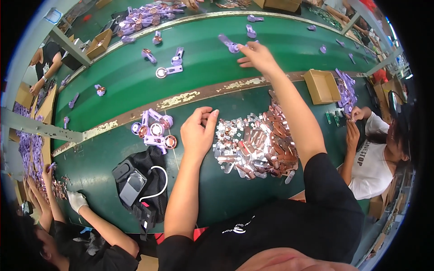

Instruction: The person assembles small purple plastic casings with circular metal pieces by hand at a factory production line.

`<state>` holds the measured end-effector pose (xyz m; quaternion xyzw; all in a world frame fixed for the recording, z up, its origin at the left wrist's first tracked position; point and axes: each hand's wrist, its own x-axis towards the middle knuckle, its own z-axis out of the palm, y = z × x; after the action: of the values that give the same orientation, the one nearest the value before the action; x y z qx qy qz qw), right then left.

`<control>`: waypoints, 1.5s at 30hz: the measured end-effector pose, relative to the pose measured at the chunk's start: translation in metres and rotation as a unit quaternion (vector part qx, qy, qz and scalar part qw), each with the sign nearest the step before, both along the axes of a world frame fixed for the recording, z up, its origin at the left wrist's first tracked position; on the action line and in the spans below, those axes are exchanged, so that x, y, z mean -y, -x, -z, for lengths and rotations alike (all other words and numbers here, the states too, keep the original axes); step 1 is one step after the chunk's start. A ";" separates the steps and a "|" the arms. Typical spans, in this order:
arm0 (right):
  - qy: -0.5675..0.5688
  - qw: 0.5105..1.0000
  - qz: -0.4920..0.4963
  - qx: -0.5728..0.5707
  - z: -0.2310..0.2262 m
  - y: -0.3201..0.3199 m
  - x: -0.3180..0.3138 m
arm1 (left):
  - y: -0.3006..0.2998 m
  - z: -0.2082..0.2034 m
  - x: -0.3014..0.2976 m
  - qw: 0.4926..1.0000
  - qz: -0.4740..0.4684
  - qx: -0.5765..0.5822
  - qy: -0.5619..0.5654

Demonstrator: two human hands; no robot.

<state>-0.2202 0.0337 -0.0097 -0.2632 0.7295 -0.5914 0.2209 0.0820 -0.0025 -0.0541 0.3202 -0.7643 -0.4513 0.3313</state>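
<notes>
Over the green belt, my right hand (pixel 257 59) is stretched out with its fingers apart. Its fingertips are at the round head of a purple handheld fan (pixel 230 45), and whether they touch it I cannot tell. My left hand (pixel 199 128) rests on the dark green table, fingers loosely curled and thumb extended, with nothing visible in it. Just right of that hand lies a heap of brown and silvery flat oblong pieces (pixel 266 144), with small clear pieces (pixel 233 128) on its near-left side. To the left sits a cluster of purple fans (pixel 156 128) with coppery rings.
More purple fans (pixel 174 63) lie scattered along the green belt (pixel 122 72). A worn ledge (pixel 181 97) divides belt from table. A black bag (pixel 144 180) with a device and white cable lies left. Rightward stand a cardboard box (pixel 322 86) and a co-worker (pixel 375 153); another person's gloved hand (pixel 77 201) is left.
</notes>
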 end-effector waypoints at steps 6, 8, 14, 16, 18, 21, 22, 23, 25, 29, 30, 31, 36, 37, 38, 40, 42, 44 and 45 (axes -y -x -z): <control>-0.177 0.875 0.056 -0.448 0.044 0.069 -0.007 | 0.007 -0.008 -0.005 1.000 0.005 0.013 0.025; -0.193 0.842 0.022 -0.503 0.051 0.078 -0.005 | 0.004 -0.004 -0.004 0.999 0.001 0.012 0.033; -0.096 0.944 -0.009 -0.314 0.036 0.053 -0.023 | 0.003 0.000 -0.007 0.999 -0.001 -0.004 0.048; 0.045 0.997 -0.029 -0.059 0.012 0.013 -0.032 | -0.002 0.004 -0.002 0.998 -0.004 -0.008 0.061; 0.184 0.977 -0.036 0.098 -0.007 -0.006 -0.058 | -0.004 -0.004 -0.002 0.998 0.012 0.003 0.068; 0.199 0.965 0.038 0.167 -0.021 -0.013 -0.091 | -0.006 -0.019 0.001 0.983 0.096 0.038 0.153; 0.225 0.956 0.033 0.186 -0.016 -0.009 -0.100 | -0.008 -0.019 -0.001 0.979 0.116 0.063 0.154; 0.243 0.939 -0.054 0.237 -0.019 -0.005 -0.116 | -0.007 -0.020 -0.002 0.975 0.134 0.070 0.165; 0.247 0.928 -0.043 0.277 -0.024 -0.024 -0.117 | -0.005 -0.016 -0.004 0.969 0.143 0.085 0.182; 0.187 0.943 -0.052 0.269 -0.021 -0.037 -0.120 | -0.008 -0.015 0.000 0.965 0.155 0.114 0.178; 0.176 0.948 -0.058 0.259 -0.020 -0.038 -0.120 | -0.009 -0.016 0.000 0.966 0.159 0.111 0.172; 0.165 0.952 -0.064 0.249 -0.017 -0.038 -0.119 | -0.010 -0.017 0.000 0.966 0.163 0.108 0.167; 0.029 0.994 -0.014 0.106 -0.011 -0.010 -0.091 | -0.009 -0.014 0.001 0.969 0.151 0.093 0.173; -0.013 0.999 0.015 0.038 -0.009 0.010 -0.079 | -0.008 -0.015 0.001 0.970 0.152 0.097 0.164; -0.043 0.998 0.034 -0.029 -0.005 0.033 -0.063 | -0.010 -0.016 0.002 0.971 0.150 0.104 0.155; -0.157 0.973 0.102 -0.137 0.009 0.096 -0.030 | -0.013 -0.017 0.002 0.973 0.142 0.101 0.154; -0.330 0.870 0.183 -0.317 0.030 0.188 -0.014 | -0.006 -0.019 -0.002 0.975 0.147 0.082 0.145; -0.384 0.829 0.189 -0.360 0.043 0.220 0.009 | -0.010 -0.016 -0.001 0.979 0.140 0.073 0.125; -0.418 0.834 0.171 -0.316 0.036 0.225 0.019 | -0.010 -0.014 0.001 0.978 0.137 0.073 0.136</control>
<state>-0.4454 0.0148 -0.0455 -0.1890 0.9708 -0.1432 -0.0374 0.0919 -0.0040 -0.0404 0.1961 -0.8774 -0.3595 0.2501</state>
